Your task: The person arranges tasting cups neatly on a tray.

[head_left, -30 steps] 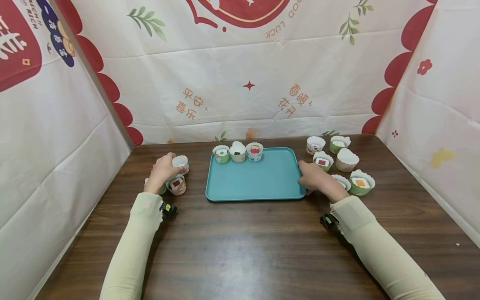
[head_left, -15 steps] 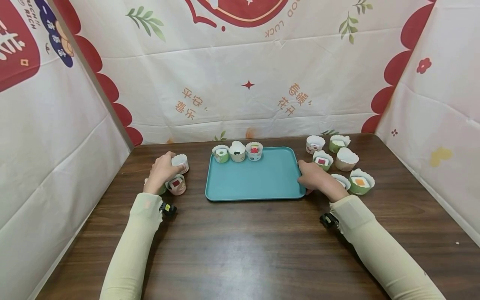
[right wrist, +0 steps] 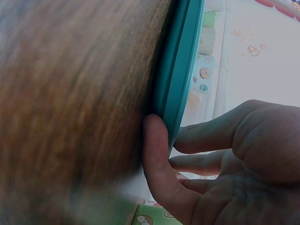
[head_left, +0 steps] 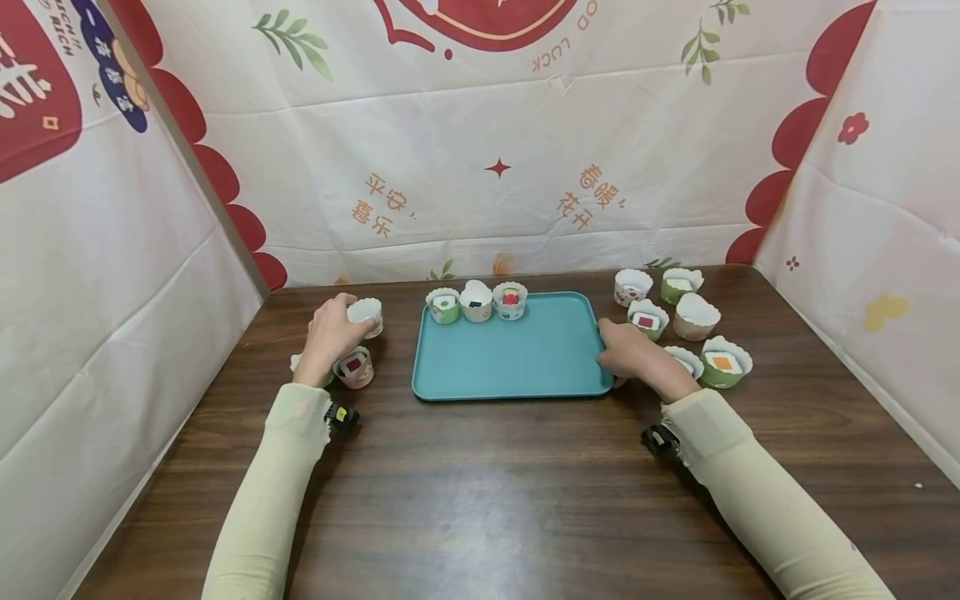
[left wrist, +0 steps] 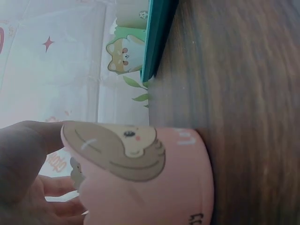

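Observation:
My left hand (head_left: 330, 333) pinches a white paper baking cup (head_left: 366, 315) at the table's left; in the left wrist view it is mostly hidden behind a pink cup (left wrist: 154, 180). That pink cup, holding a white piece with a dark red square, stands just in front of the hand. Another cup (head_left: 296, 362) is largely covered by the left wrist. With thumb and fingers, my right hand (head_left: 637, 354) grips the right rim of the teal tray (head_left: 510, 367). Along the tray's back edge stand a green cup (head_left: 444, 310), a cream cup (head_left: 476, 304) and a white patterned cup (head_left: 511, 304).
Right of the tray stand several filled paper cups, among them a green one with an orange square (head_left: 723, 364) and a tan one (head_left: 695, 318). A printed white cloth (head_left: 465, 117) hangs behind the brown wooden table (head_left: 465, 492).
My left hand has raised the white baking cup slightly and shifted it a little away from me and to the right. The right hand stays on the tray rim.

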The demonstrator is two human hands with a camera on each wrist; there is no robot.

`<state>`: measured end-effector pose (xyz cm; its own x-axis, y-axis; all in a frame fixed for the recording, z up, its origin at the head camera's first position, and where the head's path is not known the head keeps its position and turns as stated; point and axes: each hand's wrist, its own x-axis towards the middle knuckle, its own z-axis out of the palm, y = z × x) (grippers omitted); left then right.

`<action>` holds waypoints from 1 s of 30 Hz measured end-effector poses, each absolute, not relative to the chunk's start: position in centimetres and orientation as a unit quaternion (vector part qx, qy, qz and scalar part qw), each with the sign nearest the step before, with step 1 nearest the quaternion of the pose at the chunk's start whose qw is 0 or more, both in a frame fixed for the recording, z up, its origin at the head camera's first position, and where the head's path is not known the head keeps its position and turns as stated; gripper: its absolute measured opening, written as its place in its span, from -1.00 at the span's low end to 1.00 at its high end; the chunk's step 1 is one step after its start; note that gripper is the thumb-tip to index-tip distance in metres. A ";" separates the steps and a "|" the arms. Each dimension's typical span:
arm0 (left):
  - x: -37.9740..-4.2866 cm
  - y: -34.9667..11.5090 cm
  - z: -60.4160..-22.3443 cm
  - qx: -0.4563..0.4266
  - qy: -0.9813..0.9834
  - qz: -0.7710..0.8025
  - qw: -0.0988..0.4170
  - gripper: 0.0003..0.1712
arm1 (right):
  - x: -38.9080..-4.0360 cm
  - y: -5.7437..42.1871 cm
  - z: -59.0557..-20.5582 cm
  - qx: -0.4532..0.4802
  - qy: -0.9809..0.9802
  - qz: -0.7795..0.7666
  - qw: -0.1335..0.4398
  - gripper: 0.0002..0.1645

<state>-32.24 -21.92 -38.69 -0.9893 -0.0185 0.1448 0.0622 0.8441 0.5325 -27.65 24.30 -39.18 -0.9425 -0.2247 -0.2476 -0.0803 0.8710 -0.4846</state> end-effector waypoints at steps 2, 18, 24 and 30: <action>-32.2 -21.7 -38.7 -0.015 -0.956 -0.281 0.078 -0.19 | -27.6 24.3 -39.2 -0.080 0.955 -0.242 0.150 -0.24; -32.1 -19.7 -39.2 -0.027 -0.948 -0.295 0.119 -0.20 | -27.6 24.3 -39.0 -0.076 0.957 -0.235 0.150 -0.24; -31.7 -18.3 -38.9 -0.043 -0.943 -0.305 0.128 -0.22 | -27.7 24.3 -39.3 -0.076 0.957 -0.235 0.152 -0.23; -31.3 -16.7 -38.4 -0.061 -0.940 -0.311 0.124 -0.22 | -27.8 24.4 -39.3 -0.077 0.957 -0.236 0.150 -0.24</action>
<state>-31.25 -16.67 -38.36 -0.9616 0.0376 0.2718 0.1922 0.7991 0.5696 -27.79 24.36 -39.31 -0.9435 -0.2172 -0.2503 -0.0757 0.8766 -0.4753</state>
